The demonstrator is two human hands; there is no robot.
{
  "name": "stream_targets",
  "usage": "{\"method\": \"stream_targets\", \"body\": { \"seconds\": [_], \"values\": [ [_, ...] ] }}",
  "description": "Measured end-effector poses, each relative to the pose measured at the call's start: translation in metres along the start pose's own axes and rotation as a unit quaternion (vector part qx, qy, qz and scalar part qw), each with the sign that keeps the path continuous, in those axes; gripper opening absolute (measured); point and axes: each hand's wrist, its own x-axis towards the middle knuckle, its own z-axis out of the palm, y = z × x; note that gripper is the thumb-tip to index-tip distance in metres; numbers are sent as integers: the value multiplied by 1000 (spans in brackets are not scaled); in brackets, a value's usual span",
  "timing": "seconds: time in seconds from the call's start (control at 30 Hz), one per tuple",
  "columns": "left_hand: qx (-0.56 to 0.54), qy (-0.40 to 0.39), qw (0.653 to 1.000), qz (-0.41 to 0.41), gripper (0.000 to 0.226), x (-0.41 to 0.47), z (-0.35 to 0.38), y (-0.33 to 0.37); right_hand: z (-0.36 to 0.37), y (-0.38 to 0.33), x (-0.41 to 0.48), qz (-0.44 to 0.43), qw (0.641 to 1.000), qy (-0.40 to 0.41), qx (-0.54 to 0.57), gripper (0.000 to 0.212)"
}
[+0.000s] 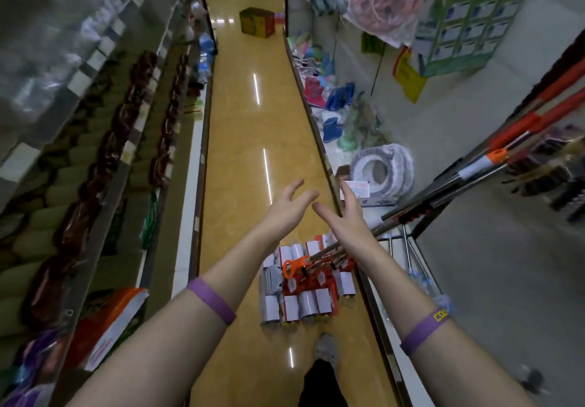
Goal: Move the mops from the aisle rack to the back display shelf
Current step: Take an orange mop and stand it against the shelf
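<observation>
Several mops lean against the right-hand rack, their metal and orange-red poles running from upper right down to the floor. Their packaged heads, red and white, lie bunched on the aisle floor, with an orange hanging loop on top. My left hand is stretched forward over the aisle, fingers apart and empty. My right hand is beside it, fingers spread, hovering just above the lower poles without gripping them. Both forearms wear purple wristbands.
Shelves of packaged goods line the left side. The right rack holds small boots, toilet seats and hanging bags. A cardboard box sits far down the glossy yellow aisle. My foot is just behind the mop heads.
</observation>
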Motion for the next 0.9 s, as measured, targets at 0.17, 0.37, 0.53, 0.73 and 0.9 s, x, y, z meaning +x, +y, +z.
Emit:
{"method": "stream_targets", "body": {
  "seconds": [0.17, 0.37, 0.53, 0.73, 0.9],
  "values": [
    [-3, -7, 999, -42, 54, 94, 46, 16, -45, 28, 87, 38, 999, 11, -4, 85],
    [18, -61, 992, -108, 51, 197, 105, -16, -93, 100, 162, 158, 984, 38, 68, 76],
    [15, -104, 982, -159, 53, 285, 155, -66, -113, 179, 220, 271, 931, 131, 204, 63],
    [21, -154, 967, -203, 57, 355, 219, -142, -114, 270, 267, 303, 889, 208, 273, 28],
    [62, -234, 955, -174, 37, 376, 264, -184, -106, 319, 280, 332, 864, 213, 313, 41]
  ]
}}
